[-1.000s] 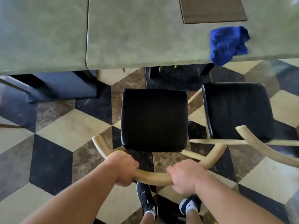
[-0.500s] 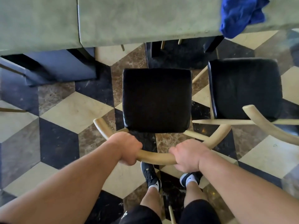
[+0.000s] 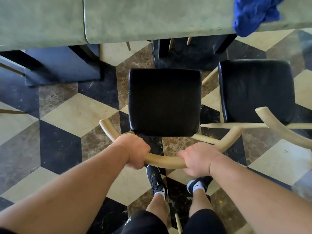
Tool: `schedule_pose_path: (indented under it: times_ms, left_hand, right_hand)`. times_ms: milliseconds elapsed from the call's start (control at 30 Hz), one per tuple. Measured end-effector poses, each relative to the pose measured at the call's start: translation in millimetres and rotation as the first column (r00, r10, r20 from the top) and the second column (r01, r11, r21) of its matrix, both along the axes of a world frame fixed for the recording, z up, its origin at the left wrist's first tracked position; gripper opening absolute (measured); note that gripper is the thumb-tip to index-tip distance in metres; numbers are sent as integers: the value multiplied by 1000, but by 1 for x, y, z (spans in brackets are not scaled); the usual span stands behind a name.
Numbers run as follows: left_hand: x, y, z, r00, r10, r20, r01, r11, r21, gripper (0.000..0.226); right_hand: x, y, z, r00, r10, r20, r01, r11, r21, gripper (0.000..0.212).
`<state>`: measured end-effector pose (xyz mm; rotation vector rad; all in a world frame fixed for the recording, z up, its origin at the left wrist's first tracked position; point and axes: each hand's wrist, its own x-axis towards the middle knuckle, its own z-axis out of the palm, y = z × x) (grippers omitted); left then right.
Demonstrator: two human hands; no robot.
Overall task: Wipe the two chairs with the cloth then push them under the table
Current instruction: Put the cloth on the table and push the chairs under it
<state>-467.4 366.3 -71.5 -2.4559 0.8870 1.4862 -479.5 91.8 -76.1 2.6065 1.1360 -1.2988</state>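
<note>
Both my left hand (image 3: 135,151) and right hand (image 3: 198,162) clenched round the curved wooden backrest (image 3: 164,160) of the near chair (image 3: 164,102), seat at 12 o'clock short of the table (image 3: 152,19); rigid, probably light, rail grip suits pushing.

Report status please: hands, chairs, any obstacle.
Both hands, left and right, grip near chair's backrest rail. Both chairs outside table. Cloth on table edge. Path ahead open.

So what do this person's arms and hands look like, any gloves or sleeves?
No gloves or sleeves show: the left hand and right hand are bare, as are both forearms. No watch, ring or bracelet is visible.
</note>
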Motion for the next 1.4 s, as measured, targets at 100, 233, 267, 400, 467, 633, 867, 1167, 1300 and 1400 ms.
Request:
schedule_pose_path:
  times_ms: [100, 233, 267, 400, 467, 633, 867, 1167, 1300, 1400]
  left_hand:
    - [1, 0, 2, 1000, -4, -2, 4, 1000, 1, 14]
    - [2, -1, 2, 1000, -1, -11, 1, 1000, 0, 15]
    - [2, 0, 3, 1000, 4, -17, -4, 1000, -3, 14]
    - [3, 0, 2, 999, -35, 14, 36, 998, -54, 31]
    - [4, -1, 2, 999, -35, -9, 35, 998, -47, 54]
    - [5, -5, 6, 997, -21, -70, 22, 1000, 15, 26]
    - [6, -8, 9, 997, -26, -76, 30, 998, 50, 18]
    - [8, -9, 8, 994, -33, -107, 41, 996, 73, 26]
    - [7, -10, 7, 993, -25, -114, 34, 996, 83, 27]
    - [2, -10, 8, 996, -18, -90, 26, 995, 92, 23]
  right_hand:
    - [1, -1, -2, 1000, 8, -4, -8, 1000, -1, 22]
    - [1, -1, -2, 1000, -9, -4, 9, 1000, -3, 22]
    - [1, -1, -1, 1000, -13, -12, 13, 1000, -5, 22]
    - [1, 1, 4, 999, -36, -39, 36, 999, -13, 23]
    - [1, 2, 7, 998, -46, -52, 46, 999, 5, 35]
    - [6, 4, 13, 998, -9, -69, 8, 1000, -11, 41]
    - [6, 2, 16, 999, 28, -29, -28, 1000, 3, 30]
    - [11, -2, 5, 992, 65, -106, -61, 997, 39, 22]
    - [12, -4, 4, 990, 79, -117, -70, 995, 77, 24]
    - [11, -5, 7, 988, 61, -145, -48, 995, 90, 23]
